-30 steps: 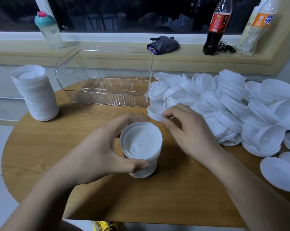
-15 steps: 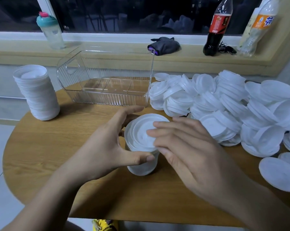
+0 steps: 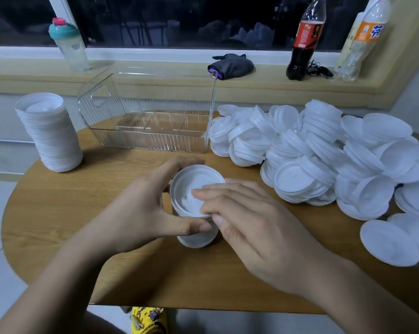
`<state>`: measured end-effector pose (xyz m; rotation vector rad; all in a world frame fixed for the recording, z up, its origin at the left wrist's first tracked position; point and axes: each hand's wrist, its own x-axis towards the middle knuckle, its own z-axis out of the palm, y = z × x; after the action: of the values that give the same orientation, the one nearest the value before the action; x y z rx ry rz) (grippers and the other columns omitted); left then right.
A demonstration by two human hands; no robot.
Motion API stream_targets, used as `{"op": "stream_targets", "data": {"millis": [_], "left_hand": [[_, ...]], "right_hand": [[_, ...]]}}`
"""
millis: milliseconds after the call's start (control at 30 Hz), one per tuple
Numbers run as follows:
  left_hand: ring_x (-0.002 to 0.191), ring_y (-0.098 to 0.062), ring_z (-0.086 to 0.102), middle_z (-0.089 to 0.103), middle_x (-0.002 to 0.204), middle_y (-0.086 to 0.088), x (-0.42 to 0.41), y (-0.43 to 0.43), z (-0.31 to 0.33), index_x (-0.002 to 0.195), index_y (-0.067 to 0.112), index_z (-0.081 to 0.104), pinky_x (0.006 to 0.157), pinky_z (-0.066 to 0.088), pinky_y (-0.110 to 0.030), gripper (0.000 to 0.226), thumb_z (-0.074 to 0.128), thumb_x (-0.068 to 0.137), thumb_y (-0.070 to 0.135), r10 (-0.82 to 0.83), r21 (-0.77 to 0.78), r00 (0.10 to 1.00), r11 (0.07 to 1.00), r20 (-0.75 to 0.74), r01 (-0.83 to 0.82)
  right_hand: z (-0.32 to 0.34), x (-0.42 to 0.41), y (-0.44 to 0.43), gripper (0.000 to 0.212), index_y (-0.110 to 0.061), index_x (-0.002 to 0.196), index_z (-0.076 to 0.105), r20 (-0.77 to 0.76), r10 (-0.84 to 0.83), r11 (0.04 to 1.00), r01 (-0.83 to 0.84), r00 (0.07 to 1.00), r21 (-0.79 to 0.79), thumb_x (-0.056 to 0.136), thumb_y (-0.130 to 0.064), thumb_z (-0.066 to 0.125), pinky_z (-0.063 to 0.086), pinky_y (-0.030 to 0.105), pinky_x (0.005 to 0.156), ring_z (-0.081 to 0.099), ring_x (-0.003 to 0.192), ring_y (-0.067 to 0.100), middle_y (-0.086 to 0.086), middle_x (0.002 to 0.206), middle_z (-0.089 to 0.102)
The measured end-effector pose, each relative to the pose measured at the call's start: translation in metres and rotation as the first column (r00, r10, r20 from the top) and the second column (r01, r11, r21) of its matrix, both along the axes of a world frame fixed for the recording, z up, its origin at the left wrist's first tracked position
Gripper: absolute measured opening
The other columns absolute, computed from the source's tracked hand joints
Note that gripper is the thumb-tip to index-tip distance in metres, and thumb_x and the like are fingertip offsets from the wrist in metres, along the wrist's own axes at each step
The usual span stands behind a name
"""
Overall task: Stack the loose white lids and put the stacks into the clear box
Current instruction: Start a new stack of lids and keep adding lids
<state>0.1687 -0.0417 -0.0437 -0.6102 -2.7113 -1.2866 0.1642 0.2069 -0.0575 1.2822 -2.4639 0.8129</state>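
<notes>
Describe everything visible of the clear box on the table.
The clear box is transparent plastic with ribbed walls, a cut-out handle in its left end and low dividers on its floor. It stands upright and holds nothing, at the far side of the wooden table. The pile of loose lids crowds its right end; contact is unclear.

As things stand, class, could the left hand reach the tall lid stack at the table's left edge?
Probably yes, once the left hand releases the small stack: only bare table lies between it and the tall stack; the clear box stands further back.
</notes>
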Motion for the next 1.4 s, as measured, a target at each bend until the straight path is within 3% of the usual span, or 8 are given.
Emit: {"op": "stream_targets", "data": {"millis": [200,333,533,700,833,1100,1200,1400], "left_hand": [[0.132,-0.01,0.064,0.066,0.139,0.02,0.002,0.002,0.002,0.144,0.036,0.058,0.104,0.056,-0.038,0.082,0.096,0.074,0.052,0.014,-0.058,0.999,0.998,-0.043,-0.017],[0.127,-0.008,0.066,0.069,0.136,0.021,-0.001,0.001,0.006,0.139,0.039,0.061,0.103,0.058,-0.039,0.073,0.094,0.075,0.051,0.023,-0.097,1.0,0.995,-0.001,-0.023],[0.128,-0.004,0.065,0.066,0.138,0.026,0.003,0.003,0.006,0.147,0.043,0.056,0.105,0.055,-0.036,0.081,0.091,0.075,0.055,0.037,-0.053,0.999,0.998,-0.002,-0.038],[0.132,-0.004,0.063,0.064,0.141,0.026,0.005,0.002,0.0,0.147,0.05,0.053,0.108,0.054,-0.037,0.081,0.091,0.076,0.062,0.051,-0.033,0.999,0.998,0.007,-0.05],[0.131,-0.006,0.064,0.065,0.141,0.024,0.004,0.006,-0.001,0.147,0.049,0.054,0.107,0.054,-0.037,0.083,0.092,0.075,0.063,0.047,-0.011,0.999,0.999,0.006,-0.047],[0.132,-0.009,0.065,0.066,0.142,0.021,0.003,0.017,-0.006,0.146,0.047,0.055,0.1,0.059,-0.041,0.082,0.09,0.073,0.061,0.009,0.038,1.0,0.999,0.008,-0.01],[0.133,-0.007,0.064,0.066,0.142,0.023,0.003,0.021,-0.007,0.146,0.045,0.056,0.107,0.056,-0.041,0.083,0.091,0.073,0.059,0.003,0.05,1.0,0.999,0.01,-0.003],[0.134,-0.007,0.063,0.065,0.143,0.023,0.003,0.028,-0.007,0.148,0.043,0.054,0.109,0.054,-0.04,0.083,0.092,0.076,0.055,-0.014,0.043,1.0,0.999,0.009,0.014]], "right_hand": [[0.003,-0.001,0.005,0.02,-0.025,0.123,0.07,0.205,-0.03,0.996,0.046,0.978,-0.074,0.112,-0.015,0.056,0.04,0.03,0.112,0.055,0.138,0.006,-0.021,0.14,0.067],[0.002,-0.001,0.003,0.02,-0.029,0.123,0.07,0.297,-0.035,0.99,0.073,0.954,-0.119,0.11,-0.018,0.059,0.045,0.03,0.109,0.058,0.133,0.007,-0.025,0.137,0.067],[0.0,-0.001,0.016,0.019,-0.018,0.123,0.072,0.082,-0.159,0.963,0.173,0.984,-0.206,0.106,-0.011,0.066,0.045,0.031,0.113,0.059,0.134,0.007,-0.013,0.137,0.068],[-0.012,-0.028,0.06,0.013,-0.015,0.111,0.073,-0.245,-0.437,0.891,0.454,0.865,0.011,0.099,-0.013,0.071,0.044,0.039,0.094,0.061,0.107,0.024,-0.005,0.109,0.068],[-0.019,-0.042,0.091,0.015,-0.014,0.108,0.074,-0.305,-0.495,0.821,0.553,0.813,0.143,0.094,-0.017,0.077,0.041,0.04,0.094,0.059,0.107,0.029,-0.002,0.106,0.068],[-0.023,-0.045,0.105,0.005,-0.016,0.089,0.078,-0.359,-0.489,0.805,0.57,0.795,0.165,0.09,-0.014,0.082,0.035,0.042,0.1,0.059,0.11,0.029,-0.004,0.104,0.071],[-0.019,-0.041,0.1,0.004,-0.022,0.095,0.076,-0.271,-0.466,0.862,0.502,0.842,0.076,0.098,-0.021,0.077,0.03,0.035,0.103,0.058,0.112,0.021,-0.012,0.104,0.071],[-0.003,-0.026,0.076,0.006,-0.029,0.102,0.077,0.127,-0.391,0.888,0.41,0.912,-0.208,0.098,-0.023,0.077,0.035,0.02,0.109,0.061,0.122,0.003,-0.02,0.109,0.074]]}}
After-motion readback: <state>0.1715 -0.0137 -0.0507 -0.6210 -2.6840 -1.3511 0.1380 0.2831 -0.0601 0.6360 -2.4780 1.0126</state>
